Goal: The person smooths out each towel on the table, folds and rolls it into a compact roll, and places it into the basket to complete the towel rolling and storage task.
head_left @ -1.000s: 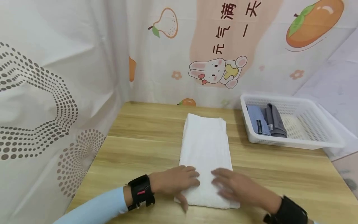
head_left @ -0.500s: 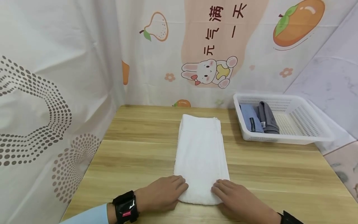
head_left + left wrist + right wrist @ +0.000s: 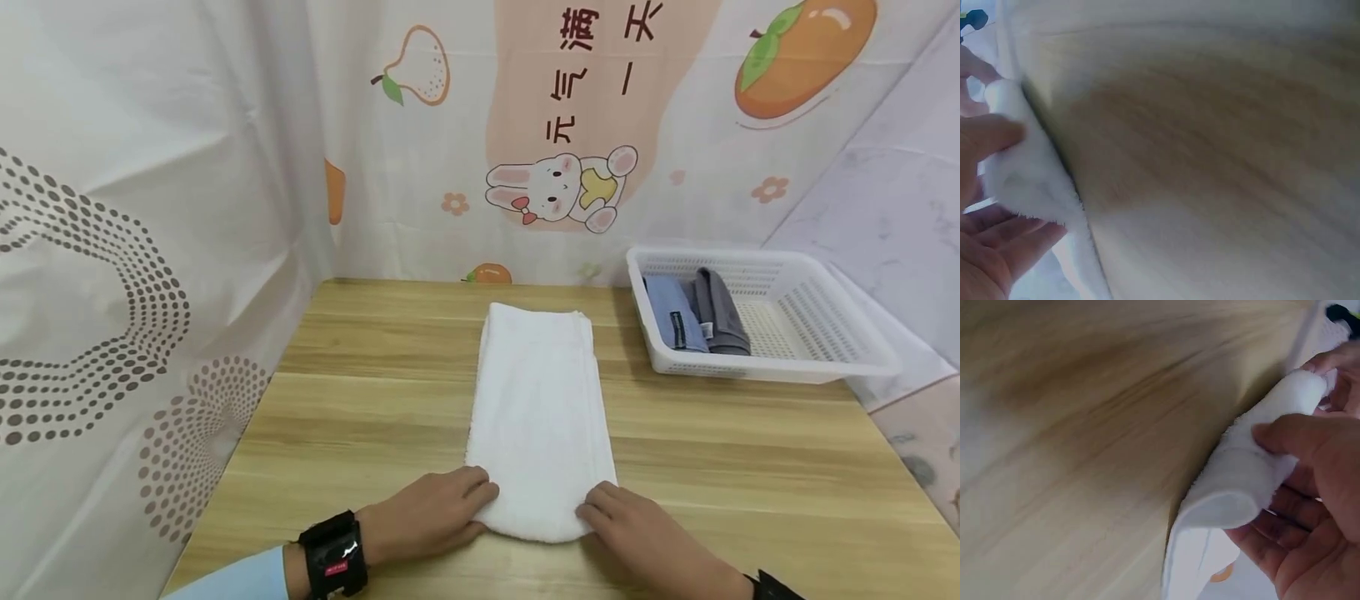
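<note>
A white towel point(image 3: 536, 417), folded into a long strip, lies lengthwise on the wooden table. At its near left corner my left hand point(image 3: 435, 510) grips the edge; in the left wrist view the thumb is on the near side of the towel point(image 3: 1035, 169) and the fingers are on the other side. My right hand point(image 3: 648, 527) pinches the near right corner. The right wrist view shows the towel point(image 3: 1241, 469) between thumb and fingers, its near end bent over in a rounded fold. In the head view the thumb of the right hand is hidden.
A white plastic basket point(image 3: 825, 333) stands at the back right of the table point(image 3: 360, 400). Inside its left part lie a folded blue cloth point(image 3: 675, 312) and a folded grey cloth point(image 3: 722, 312). Printed curtains point(image 3: 420, 167) hang behind and along the left.
Both hands have moved from flat on top of the towel, blurred, to its near corners and now grip them. The near edge has lifted slightly into a rounded fold. The head view has shifted a little.
</note>
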### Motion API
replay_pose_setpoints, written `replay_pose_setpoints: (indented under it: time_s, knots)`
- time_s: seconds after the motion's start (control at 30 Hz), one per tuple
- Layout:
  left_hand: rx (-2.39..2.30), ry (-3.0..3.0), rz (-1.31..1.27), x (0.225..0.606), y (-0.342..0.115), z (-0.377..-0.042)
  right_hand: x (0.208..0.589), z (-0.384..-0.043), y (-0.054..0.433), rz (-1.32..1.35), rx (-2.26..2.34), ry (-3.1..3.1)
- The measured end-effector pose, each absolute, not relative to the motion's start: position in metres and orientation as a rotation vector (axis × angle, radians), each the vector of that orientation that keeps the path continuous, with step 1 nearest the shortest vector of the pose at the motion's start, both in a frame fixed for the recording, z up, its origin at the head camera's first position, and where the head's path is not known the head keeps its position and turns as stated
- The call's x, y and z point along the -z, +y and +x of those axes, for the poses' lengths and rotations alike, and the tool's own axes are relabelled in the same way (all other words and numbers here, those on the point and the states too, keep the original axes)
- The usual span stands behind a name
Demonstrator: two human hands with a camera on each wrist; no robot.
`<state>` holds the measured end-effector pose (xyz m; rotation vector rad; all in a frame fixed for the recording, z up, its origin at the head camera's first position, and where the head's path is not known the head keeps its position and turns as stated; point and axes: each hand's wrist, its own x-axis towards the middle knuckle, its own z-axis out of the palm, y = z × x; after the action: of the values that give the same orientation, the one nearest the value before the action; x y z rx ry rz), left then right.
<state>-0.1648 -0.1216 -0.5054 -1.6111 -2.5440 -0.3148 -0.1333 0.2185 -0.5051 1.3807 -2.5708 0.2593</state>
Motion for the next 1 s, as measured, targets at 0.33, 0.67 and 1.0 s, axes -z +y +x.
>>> replay_pose_setpoints:
  time_s: [0.33, 0.67, 1.0]
  knots:
    - [1.003, -2.739, -1.305, 0.506, -0.118, -0.19, 0.504, -0.159, 0.232, 0.843, -1.328, -2.92]
    - [0.95, -2.783, -1.173, 0.516, -0.105, -0.21, 0.505, -0.169, 0.239, 0.536, -1.449, -3.003]
    - [0.448, -2.358, -1.559, 0.515, -0.095, -0.203, 0.512, -0.155, 0.223, 0.983, -0.683, -2.528]
